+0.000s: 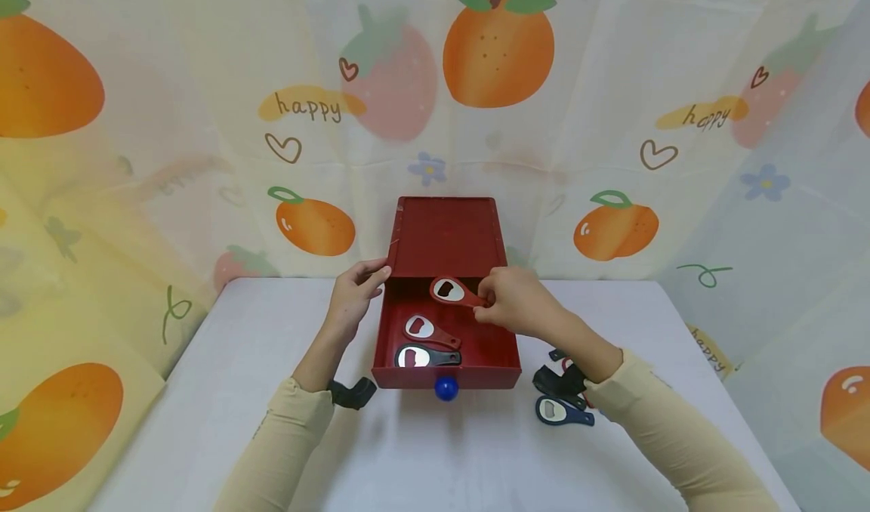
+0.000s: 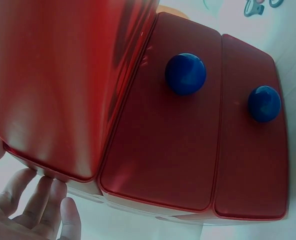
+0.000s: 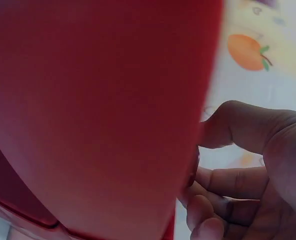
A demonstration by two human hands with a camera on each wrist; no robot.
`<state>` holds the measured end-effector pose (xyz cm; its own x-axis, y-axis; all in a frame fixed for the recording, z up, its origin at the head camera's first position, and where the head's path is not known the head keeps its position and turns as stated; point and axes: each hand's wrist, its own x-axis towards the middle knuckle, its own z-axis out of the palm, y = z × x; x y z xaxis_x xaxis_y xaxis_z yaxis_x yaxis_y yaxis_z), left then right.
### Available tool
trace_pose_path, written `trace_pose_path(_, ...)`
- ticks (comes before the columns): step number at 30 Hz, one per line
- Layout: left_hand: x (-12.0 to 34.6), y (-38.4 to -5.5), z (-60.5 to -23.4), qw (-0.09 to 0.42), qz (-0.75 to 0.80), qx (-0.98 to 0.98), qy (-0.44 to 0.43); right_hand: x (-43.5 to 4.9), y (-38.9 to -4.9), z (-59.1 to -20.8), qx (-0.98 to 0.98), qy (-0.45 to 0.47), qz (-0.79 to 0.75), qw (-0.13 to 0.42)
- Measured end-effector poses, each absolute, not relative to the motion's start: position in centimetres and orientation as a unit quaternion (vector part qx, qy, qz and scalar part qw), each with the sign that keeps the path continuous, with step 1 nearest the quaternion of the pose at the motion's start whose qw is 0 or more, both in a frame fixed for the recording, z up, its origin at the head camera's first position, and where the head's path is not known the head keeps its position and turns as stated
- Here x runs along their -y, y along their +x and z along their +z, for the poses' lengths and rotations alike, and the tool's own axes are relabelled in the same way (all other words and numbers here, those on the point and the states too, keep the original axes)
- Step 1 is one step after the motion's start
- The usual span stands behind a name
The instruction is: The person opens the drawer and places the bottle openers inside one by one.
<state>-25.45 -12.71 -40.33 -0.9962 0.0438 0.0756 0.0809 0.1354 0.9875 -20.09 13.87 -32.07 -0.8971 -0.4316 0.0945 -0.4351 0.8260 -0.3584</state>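
A red drawer cabinet [image 1: 448, 236] stands on the table with its top drawer [image 1: 408, 378] pulled out. My right hand [image 1: 518, 300] pinches the handle of a red bottle opener [image 1: 469, 298] over the back of that drawer. Inside the drawer lie a second red bottle opener [image 1: 443, 337] and, nearer the front, a dark bottle opener [image 1: 445, 358]. At the cabinet's left side is my left hand [image 1: 353, 293], its fingertips against the side wall with the fingers extended. The right wrist view is mostly filled by the drawer's red side [image 3: 98, 110], which hides most of the held opener.
A blue knob [image 1: 445, 388] sticks out of the drawer front. Two lower drawers show in the left wrist view, each with a blue knob [image 2: 185, 74]. Right of the cabinet lies a dark blue bottle opener [image 1: 581, 417], with other pieces partly hidden by the right wrist's black camera [image 1: 560, 382].
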Motion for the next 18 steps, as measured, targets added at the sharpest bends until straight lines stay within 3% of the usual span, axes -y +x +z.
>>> trace_pose_path(7,12.7,-25.4,-40.2,0.013,-0.659,0.751,-0.04,-13.1,-20.0,-32.9,0.961,0.206,0.185,-0.024)
trace_pose_path(18,12.7,-25.4,-40.2,0.012,-0.658,0.752,-0.038,-11.8,-19.7,-33.8,0.976,0.181,0.121,-0.005)
